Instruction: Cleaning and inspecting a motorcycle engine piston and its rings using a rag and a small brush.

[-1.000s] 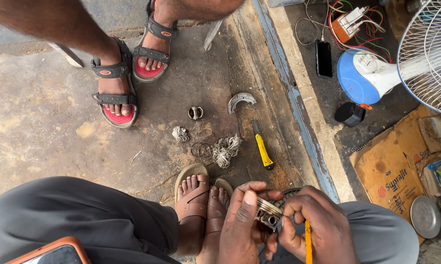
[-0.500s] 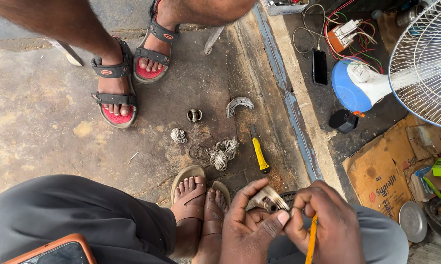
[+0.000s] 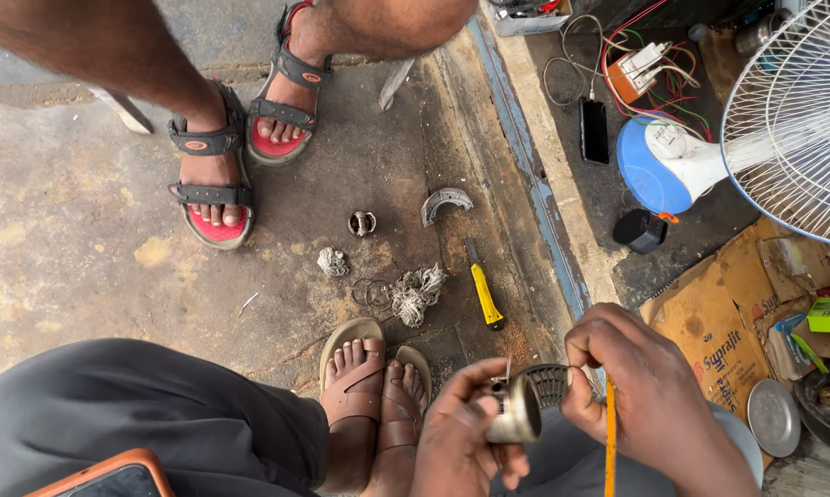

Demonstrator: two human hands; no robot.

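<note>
My left hand point(image 3: 461, 442) grips a small round metal part point(image 3: 516, 411), a worn cylinder with a ribbed dark piece behind it, low in the head view. My right hand point(image 3: 650, 391) pinches at the top of that part and also holds a thin yellow-orange tool shaft point(image 3: 609, 437) that points downward. Both hands are over my lap, just right of my feet in brown sandals point(image 3: 355, 396).
Another person's feet in red-and-grey sandals point(image 3: 217, 179) stand on the concrete. On the ground lie a yellow-handled screwdriver point(image 3: 485, 294), a curved metal shoe point(image 3: 444, 202), a small ring part point(image 3: 362, 223) and dirty rags point(image 3: 417, 293). A white fan point(image 3: 783, 120), phone point(image 3: 594, 131) and cardboard point(image 3: 728, 322) sit to the right.
My hands have risen and shifted right in view. The metal part has been turned so its round end faces sideways, and my right hand has moved up onto its top.
</note>
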